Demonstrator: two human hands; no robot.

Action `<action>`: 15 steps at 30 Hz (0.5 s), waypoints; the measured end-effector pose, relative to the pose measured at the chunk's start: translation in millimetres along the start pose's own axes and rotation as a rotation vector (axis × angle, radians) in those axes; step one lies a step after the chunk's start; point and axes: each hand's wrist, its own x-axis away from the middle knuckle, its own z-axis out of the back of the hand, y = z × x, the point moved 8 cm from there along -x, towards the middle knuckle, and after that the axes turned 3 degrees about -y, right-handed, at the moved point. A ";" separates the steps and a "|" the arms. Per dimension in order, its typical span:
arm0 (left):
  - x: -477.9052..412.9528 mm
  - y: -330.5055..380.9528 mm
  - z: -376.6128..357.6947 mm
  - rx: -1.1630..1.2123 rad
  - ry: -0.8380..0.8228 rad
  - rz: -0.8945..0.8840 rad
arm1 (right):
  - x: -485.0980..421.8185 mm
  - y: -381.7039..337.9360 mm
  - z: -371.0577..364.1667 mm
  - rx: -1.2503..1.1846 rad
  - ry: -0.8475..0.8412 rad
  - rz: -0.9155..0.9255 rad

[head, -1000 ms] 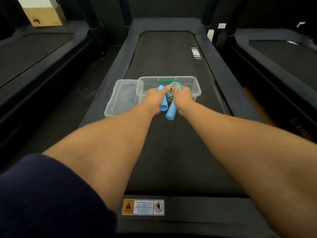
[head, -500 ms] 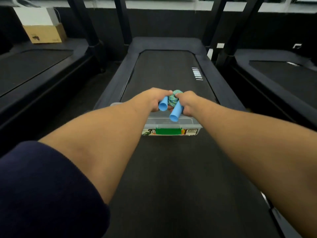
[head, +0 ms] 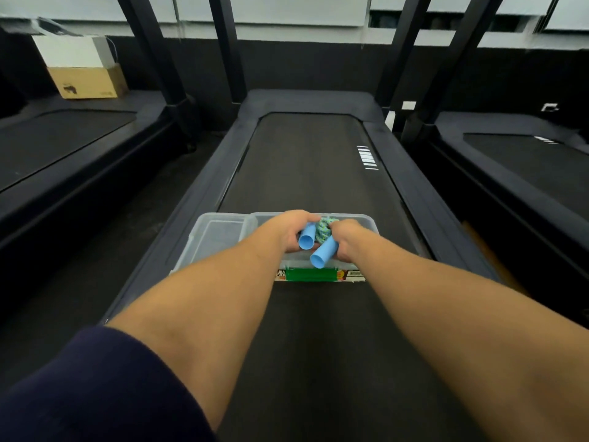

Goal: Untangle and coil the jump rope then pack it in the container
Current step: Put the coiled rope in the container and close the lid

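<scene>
The jump rope is bundled into a green-and-blue coil (head: 323,232) with two light-blue tube handles (head: 323,256) pointing back at me. My left hand (head: 288,229) grips one handle and the coil's left side. My right hand (head: 349,239) grips the other handle and the coil's right side. Both hands hold the bundle over the clear plastic container (head: 369,223), which rests on the treadmill belt and carries a green label (head: 310,275) on its near wall. Whether the coil touches the container's floor is hidden by my hands.
The container's clear lid (head: 212,240) lies against its left side, over the treadmill's left rail. Dark treadmill belt (head: 318,161) stretches ahead. Other treadmills flank both sides. A cardboard box (head: 87,81) stands far left, and black uprights rise at the back.
My view has tilted up and back down, so the container shifts in frame. Both hands have kept hold of the bundled rope over the container, with little relative movement.
</scene>
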 end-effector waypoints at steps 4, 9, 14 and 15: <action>5.2 5.5 1.9 -0.001 0.040 -0.046 | 9.6 -2.1 -10.1 -0.067 -0.035 -0.027; 10.8 2.5 10.1 -0.066 0.045 -0.097 | 15.6 9.6 -9.5 -0.105 -0.010 -0.095; 10.7 -7.5 14.5 -0.428 0.008 -0.089 | 25.6 16.0 -9.5 0.033 -0.007 -0.039; 7.6 -8.6 16.1 -0.488 -0.004 -0.100 | 25.3 14.8 -8.8 0.045 -0.003 -0.024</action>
